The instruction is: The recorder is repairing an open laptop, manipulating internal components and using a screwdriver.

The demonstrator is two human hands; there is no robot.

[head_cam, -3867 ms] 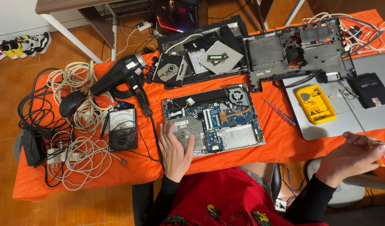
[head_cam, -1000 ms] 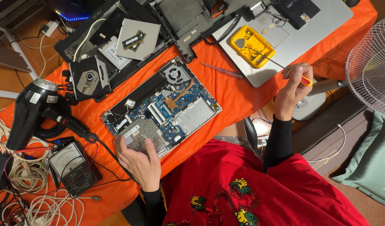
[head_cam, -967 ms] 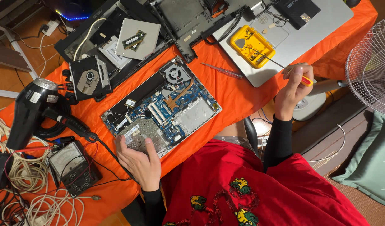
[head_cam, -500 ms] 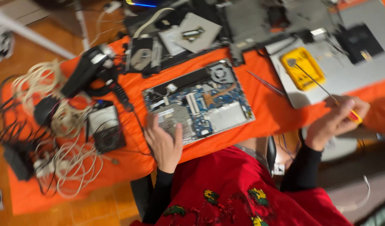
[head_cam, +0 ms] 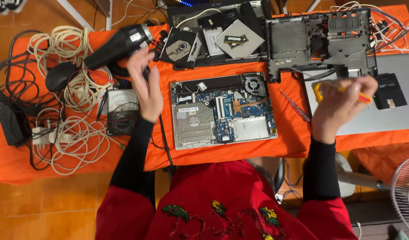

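The right hand [head_cam: 342,104] is closed around one yellow screwdriver [head_cam: 353,92], and the left hand [head_cam: 144,86] is open and holds nothing, up above the orange table [head_cam: 297,133]. To work well, the person should hold the one open laptop board [head_cam: 222,110], lying between the hands, flat with the free hand and keep the tip straight. There is one black hair dryer [head_cam: 115,44] and one meter [head_cam: 121,111] by the left hand.

A single head-worn camera looks almost straight down from above the person's chest, far enough off to take in the whole orange tabletop [head_cam: 293,142]. The left hand [head_cam: 144,86] and right hand [head_cam: 340,106] sit mid-frame, the opened laptop base [head_cam: 222,111] between them; the floor shows beyond both.
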